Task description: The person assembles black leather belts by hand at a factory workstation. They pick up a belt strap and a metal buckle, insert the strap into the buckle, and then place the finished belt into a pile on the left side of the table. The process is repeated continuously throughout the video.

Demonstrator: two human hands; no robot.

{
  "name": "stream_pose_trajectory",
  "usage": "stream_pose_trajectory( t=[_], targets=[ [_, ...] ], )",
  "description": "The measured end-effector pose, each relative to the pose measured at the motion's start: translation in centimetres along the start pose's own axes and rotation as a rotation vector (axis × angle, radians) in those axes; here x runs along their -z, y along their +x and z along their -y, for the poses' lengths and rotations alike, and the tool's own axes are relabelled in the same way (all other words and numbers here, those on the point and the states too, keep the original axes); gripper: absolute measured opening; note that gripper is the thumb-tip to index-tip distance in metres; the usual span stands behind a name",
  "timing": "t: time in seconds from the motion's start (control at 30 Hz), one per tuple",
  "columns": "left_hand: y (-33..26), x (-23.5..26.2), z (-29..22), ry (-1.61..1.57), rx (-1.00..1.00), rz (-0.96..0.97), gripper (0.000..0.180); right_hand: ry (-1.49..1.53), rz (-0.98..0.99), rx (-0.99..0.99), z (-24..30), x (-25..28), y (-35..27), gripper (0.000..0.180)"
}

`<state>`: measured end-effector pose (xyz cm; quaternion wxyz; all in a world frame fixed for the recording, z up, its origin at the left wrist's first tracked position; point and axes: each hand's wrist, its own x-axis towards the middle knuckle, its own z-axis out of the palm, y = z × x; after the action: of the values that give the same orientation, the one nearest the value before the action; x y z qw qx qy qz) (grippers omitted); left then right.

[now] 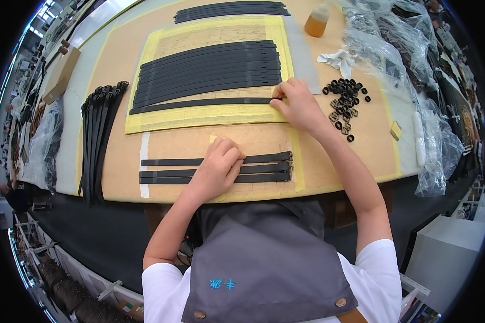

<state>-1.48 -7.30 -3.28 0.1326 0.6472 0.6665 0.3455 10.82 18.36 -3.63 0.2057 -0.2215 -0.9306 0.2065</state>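
Note:
On a yellow-edged board (205,123) lie several flat black belt straps (210,70) side by side, their holed ends to the right. One strap (199,103) lies slightly apart at the near side, and my right hand (299,105) pinches its right end between thumb and fingers. Closer to me, three black belts with buckles (269,168) at their right ends lie across the table. My left hand (215,168) rests over their middle with curled, closed fingers; whatever is under the fingertips is hidden.
Small black rings and metal buckles (350,99) are heaped at right, beside a white cloth (339,61) and a bottle of amber liquid (317,20). Buckled belts (99,134) hang over the table's front edge at left. Clear plastic wrapping (377,48) covers the right side.

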Motion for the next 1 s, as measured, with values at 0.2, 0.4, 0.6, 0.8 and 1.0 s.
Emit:
stream_pose_trajectory(
  t=[0.2, 0.4, 0.6, 0.8, 1.0],
  targets=[
    [1.9, 0.7, -0.7, 0.246, -0.099, -0.206, 0.03, 0.536, 0.443, -0.18, 3.4, 1.9, -2.8, 0.021],
    [6.1, 1.7, 0.1, 0.047, -0.06, 0.152, 0.029, 0.832, 0.529, -0.368, 2.2, 6.7, -3.0, 0.021],
    [8.3, 0.4, 0.7, -0.03, -0.104, 0.069, 0.024, -0.135, -0.001, -0.155, -7.0, 7.7, -1.2, 0.018],
    [9.5, 0.2, -0.1, -0.212, 0.077, 0.094, 0.031, -0.178, 0.068, -0.153, -8.0, 6.8, -2.1, 0.015],
    [9.2, 0.2, -0.4, -0.306, 0.074, -0.02, 0.031, 0.853, 0.132, -0.408, -2.6, 5.3, -4.0, 0.025]
  ],
)
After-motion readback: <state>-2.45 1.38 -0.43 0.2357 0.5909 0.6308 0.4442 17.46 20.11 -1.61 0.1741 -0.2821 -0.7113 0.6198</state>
